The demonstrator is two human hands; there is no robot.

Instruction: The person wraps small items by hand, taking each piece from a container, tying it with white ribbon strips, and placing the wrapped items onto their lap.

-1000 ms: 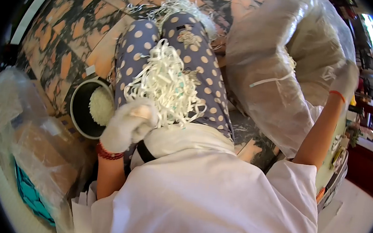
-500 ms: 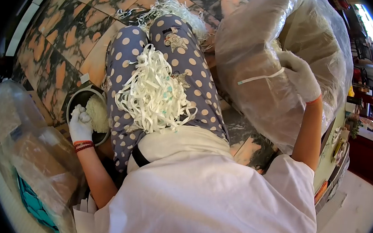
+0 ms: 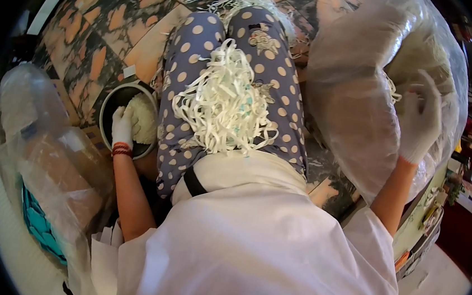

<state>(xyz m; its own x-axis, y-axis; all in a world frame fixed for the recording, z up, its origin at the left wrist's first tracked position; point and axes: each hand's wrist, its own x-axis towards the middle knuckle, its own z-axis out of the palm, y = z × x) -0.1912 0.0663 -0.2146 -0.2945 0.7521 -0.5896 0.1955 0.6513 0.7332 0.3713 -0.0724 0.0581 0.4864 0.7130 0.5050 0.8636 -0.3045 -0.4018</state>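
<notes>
My left hand, in a white glove, is inside a round dark bucket with a pale rim, against a heap of small white pieces. Its fingers are bent together; what they hold is hidden. On the right, my gloved right hand is over the mouth of a large clear plastic bag, fingers apart and slightly blurred, with nothing visible in them. A tangled pile of white strips, some with pale green ends, lies across my lap.
More white strips lie on the marble-tiled floor beyond my knees. At the left stand a plastic-wrapped cardboard box and something teal. A cluttered low shelf runs along the right side.
My right hand has moved over the bag's opening, and the white strip it held no longer shows in it. My left hand stays in the bucket, its fingers shifted slightly. The view has turned a little.
</notes>
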